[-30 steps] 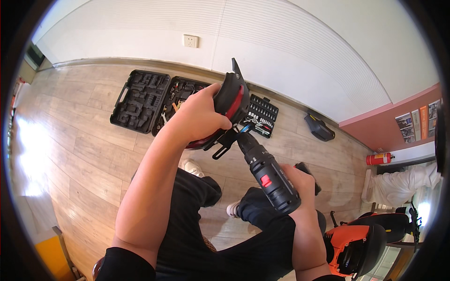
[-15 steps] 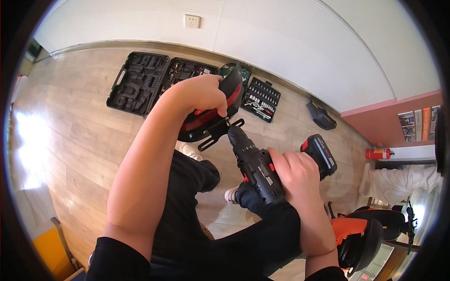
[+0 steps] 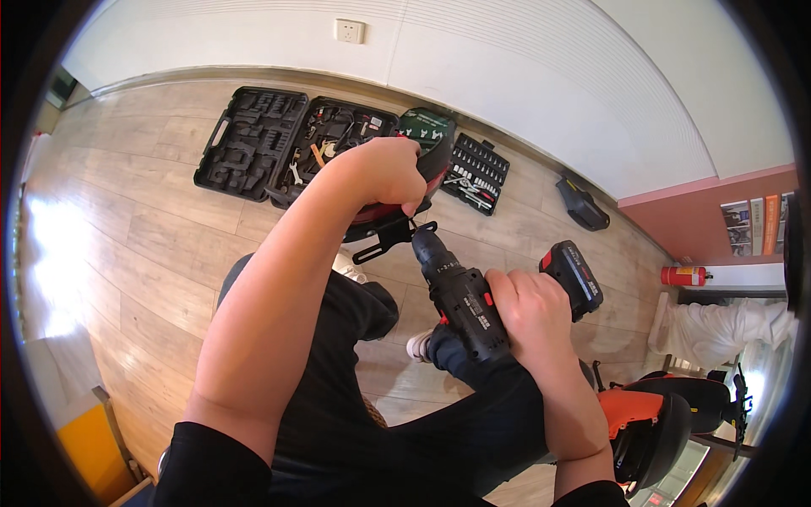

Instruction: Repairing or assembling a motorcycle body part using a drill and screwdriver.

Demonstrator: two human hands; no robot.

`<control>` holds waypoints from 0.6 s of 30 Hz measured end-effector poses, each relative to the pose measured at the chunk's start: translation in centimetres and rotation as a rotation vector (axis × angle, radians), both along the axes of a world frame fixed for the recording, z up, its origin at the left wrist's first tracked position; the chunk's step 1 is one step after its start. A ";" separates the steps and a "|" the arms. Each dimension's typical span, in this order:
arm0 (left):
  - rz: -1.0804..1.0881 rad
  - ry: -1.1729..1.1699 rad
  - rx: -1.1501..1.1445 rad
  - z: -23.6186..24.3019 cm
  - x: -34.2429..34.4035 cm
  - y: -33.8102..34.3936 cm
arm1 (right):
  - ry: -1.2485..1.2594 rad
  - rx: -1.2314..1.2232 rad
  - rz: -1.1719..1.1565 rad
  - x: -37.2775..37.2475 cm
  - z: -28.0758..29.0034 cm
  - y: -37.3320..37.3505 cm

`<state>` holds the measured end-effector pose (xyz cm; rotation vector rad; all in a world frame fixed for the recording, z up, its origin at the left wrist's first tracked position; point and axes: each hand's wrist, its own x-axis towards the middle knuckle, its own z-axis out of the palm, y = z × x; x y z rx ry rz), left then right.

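My left hand [image 3: 390, 175] grips a curved black-and-red part [image 3: 437, 162], its fingers wrapped over the top and much of it hidden behind the hand. From the part's lower edge juts a black slotted bracket [image 3: 382, 242]. My right hand [image 3: 534, 314] is closed round the handle of a black cordless drill [image 3: 465, 306] with red details. The drill's chuck points up and left, its tip right by the bracket's right end beneath my left fingers; whether the bit sits in a screw I cannot tell. The battery [image 3: 573, 279] sticks out beyond my right hand.
Along the wall lie an open black tool case [image 3: 251, 145], a green tool set [image 3: 422, 125], an open socket set [image 3: 478, 173] and a dark boxy object [image 3: 581, 205]. A fire extinguisher [image 3: 685, 276] stands at right; an orange-and-black machine [image 3: 634, 407] sits lower right.
The curved part in my left hand has tilted and shifted slightly up and right, its bracket turning with it. The drill stays almost where it was, at the bracket.
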<state>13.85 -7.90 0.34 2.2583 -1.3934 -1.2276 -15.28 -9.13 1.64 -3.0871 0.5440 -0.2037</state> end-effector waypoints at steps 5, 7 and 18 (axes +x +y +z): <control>0.019 0.034 -0.021 -0.4 0.1 0.0 | -0.006 0.005 -0.006 -0.1 -0.3 0.1; 0.026 0.037 -0.019 -0.3 0.1 -0.1 | -0.014 0.003 -0.011 -0.1 -0.2 0.1; 0.028 0.056 0.018 -0.5 0.1 -0.3 | -0.024 0.006 -0.015 -0.3 -0.5 -0.1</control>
